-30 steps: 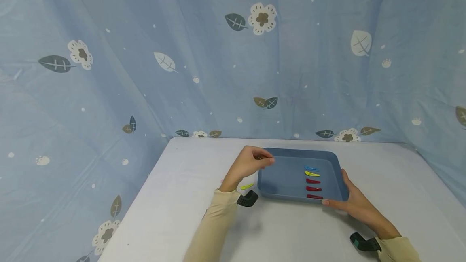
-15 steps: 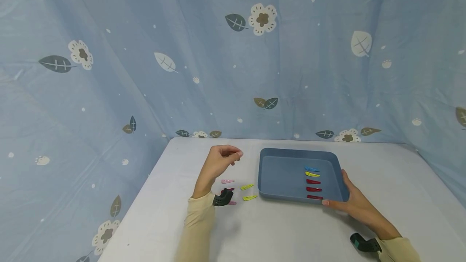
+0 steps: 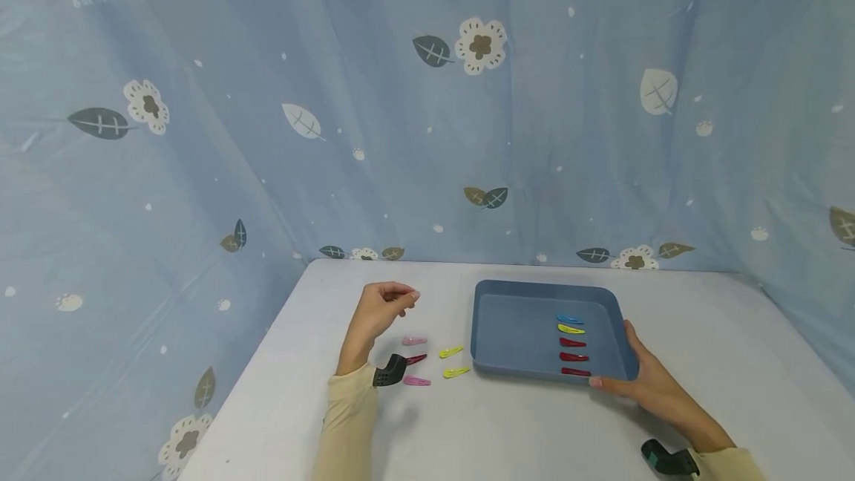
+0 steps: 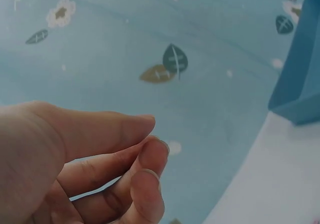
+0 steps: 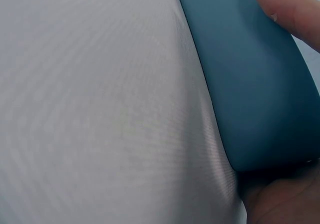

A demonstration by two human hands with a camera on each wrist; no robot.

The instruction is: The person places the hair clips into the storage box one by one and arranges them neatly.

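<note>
left hand (image 3: 378,312) holding nothing, fingers loosely curled; right hand (image 3: 657,386) gripping a shallow blue rectangular tray (image 3: 510,321) at its near right corner
slim, glossy pink, red and yellow hair clips (image 3: 457,372) lie on the white tabletop (image 3: 508,436); similar clips (image 3: 573,343) lie inside the tray. they look light, stiff, slippery, best pinched mid-length.

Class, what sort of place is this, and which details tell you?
Probably a small staged tabletop workspace: a printed blue curtain hangs behind a white-covered table, which bears a blue tray and a few loose hair clips.
</note>
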